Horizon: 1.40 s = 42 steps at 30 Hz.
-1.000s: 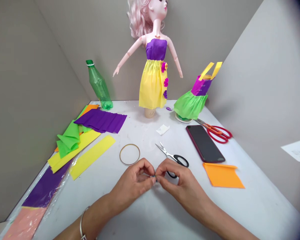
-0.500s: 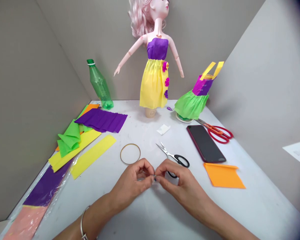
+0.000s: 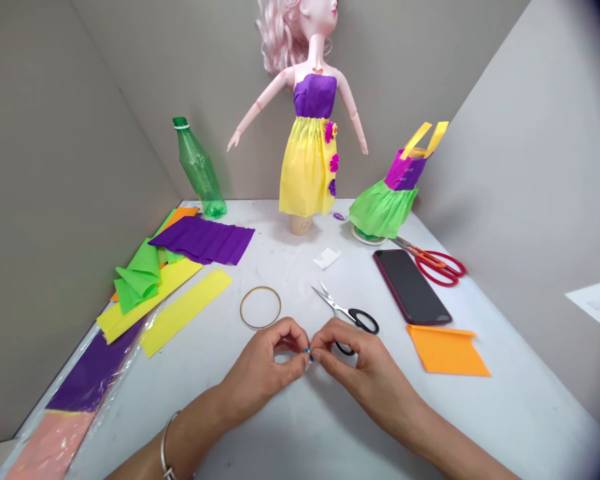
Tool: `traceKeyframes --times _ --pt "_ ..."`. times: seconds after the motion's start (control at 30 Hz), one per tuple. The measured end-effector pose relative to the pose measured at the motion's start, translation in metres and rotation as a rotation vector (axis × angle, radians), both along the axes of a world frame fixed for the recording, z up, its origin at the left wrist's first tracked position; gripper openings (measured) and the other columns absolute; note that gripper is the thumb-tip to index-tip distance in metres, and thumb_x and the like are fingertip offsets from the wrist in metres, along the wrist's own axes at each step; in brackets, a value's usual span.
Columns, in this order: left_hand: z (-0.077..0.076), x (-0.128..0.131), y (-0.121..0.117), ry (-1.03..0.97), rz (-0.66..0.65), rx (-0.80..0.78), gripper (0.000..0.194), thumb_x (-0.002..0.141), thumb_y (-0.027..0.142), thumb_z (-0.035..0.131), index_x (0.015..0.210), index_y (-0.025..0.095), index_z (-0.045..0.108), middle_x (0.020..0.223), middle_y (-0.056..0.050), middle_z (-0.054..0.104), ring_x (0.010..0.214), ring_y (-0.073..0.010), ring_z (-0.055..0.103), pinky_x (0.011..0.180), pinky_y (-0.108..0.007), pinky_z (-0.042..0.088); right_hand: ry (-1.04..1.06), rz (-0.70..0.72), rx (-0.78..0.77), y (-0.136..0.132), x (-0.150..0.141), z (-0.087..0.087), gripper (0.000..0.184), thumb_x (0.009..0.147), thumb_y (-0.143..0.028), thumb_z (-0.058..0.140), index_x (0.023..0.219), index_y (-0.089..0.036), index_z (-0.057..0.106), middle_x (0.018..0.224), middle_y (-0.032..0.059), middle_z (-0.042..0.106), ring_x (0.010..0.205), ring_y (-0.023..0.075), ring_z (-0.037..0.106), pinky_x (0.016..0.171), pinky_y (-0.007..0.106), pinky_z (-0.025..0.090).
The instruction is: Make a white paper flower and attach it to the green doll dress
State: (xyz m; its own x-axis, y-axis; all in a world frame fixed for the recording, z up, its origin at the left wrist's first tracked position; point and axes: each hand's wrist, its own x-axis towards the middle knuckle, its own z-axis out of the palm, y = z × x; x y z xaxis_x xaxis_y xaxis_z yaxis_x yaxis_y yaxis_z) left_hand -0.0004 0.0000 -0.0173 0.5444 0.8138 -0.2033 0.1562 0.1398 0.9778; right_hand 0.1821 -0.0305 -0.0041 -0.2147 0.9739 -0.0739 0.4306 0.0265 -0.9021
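Note:
My left hand (image 3: 273, 357) and my right hand (image 3: 347, 353) meet low over the white table, fingertips pinched together. Between them is a tiny blue and white piece (image 3: 308, 353), mostly hidden by the fingers and too small to name. Small black-handled scissors (image 3: 350, 313) lie partly open just beyond my right hand, one handle loop partly covered by it. A thin gold bangle (image 3: 241, 313) rests flat beyond my left hand.
At the back stands a doll (image 3: 307, 167) in a purple and yellow dress. Crepe paper pieces (image 3: 205, 240) and a green bottle (image 3: 197, 167) are left. A small green dress (image 3: 385, 207), red scissors (image 3: 440, 267), a phone (image 3: 413, 287) and orange paper (image 3: 447, 353) are right.
More blue of the tiny piece shows between my fingertips now. Both hands stay in nearly the same place.

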Motion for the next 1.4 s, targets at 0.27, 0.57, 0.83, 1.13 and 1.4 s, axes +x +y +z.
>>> traceKeyframes --times 0.27,0.57,0.83,1.13,1.4 --pt "-0.001 -0.002 0.001 -0.061 -0.014 -0.004 0.010 0.083 0.021 0.062 0.082 0.018 0.053 0.085 0.000 0.058 0.085 -0.0147 0.055 0.079 -0.025 0.042 -0.034 0.013 -0.020 -0.003 -0.001 0.000 0.009 0.088 -0.018 0.055 0.083 -0.023 0.062 0.080 -0.0019 0.062 0.078 0.0149 0.057 0.065 0.026 0.038" --pt "-0.002 -0.003 0.001 -0.132 -0.031 -0.091 0.018 0.084 0.031 0.065 0.083 0.018 0.054 0.082 0.001 0.056 0.079 -0.0130 0.053 0.073 -0.023 0.040 0.010 -0.020 -0.074 -0.002 0.000 0.006 0.010 0.088 -0.021 0.056 0.079 -0.022 0.060 0.078 -0.0026 0.060 0.077 0.0144 0.054 0.063 0.024 0.037" --pt "-0.007 -0.005 0.001 -0.146 -0.027 -0.140 0.022 0.083 0.036 0.068 0.085 0.017 0.056 0.082 0.000 0.057 0.076 -0.0125 0.053 0.073 -0.023 0.041 0.079 -0.024 -0.106 0.001 0.001 0.009 0.010 0.084 -0.021 0.057 0.076 -0.021 0.062 0.076 -0.0018 0.061 0.077 0.0153 0.055 0.072 0.026 0.041" --pt "0.007 -0.005 0.004 -0.143 -0.044 -0.131 0.019 0.085 0.033 0.064 0.093 0.018 0.055 0.090 -0.002 0.057 0.084 -0.0148 0.054 0.079 -0.026 0.042 0.114 -0.030 -0.128 0.002 0.002 0.012 0.010 0.083 -0.022 0.057 0.074 -0.020 0.062 0.074 -0.0018 0.061 0.074 0.0150 0.055 0.069 0.026 0.041" --pt "-0.002 -0.002 -0.006 0.099 0.178 0.400 0.006 0.085 0.026 0.063 0.080 0.022 0.061 0.108 -0.005 0.057 0.116 -0.0242 0.049 0.101 -0.037 0.036 0.104 -0.077 -0.126 0.003 0.003 0.010 0.012 0.083 -0.025 0.058 0.074 -0.020 0.063 0.074 -0.0012 0.062 0.074 0.0155 0.055 0.069 0.026 0.040"
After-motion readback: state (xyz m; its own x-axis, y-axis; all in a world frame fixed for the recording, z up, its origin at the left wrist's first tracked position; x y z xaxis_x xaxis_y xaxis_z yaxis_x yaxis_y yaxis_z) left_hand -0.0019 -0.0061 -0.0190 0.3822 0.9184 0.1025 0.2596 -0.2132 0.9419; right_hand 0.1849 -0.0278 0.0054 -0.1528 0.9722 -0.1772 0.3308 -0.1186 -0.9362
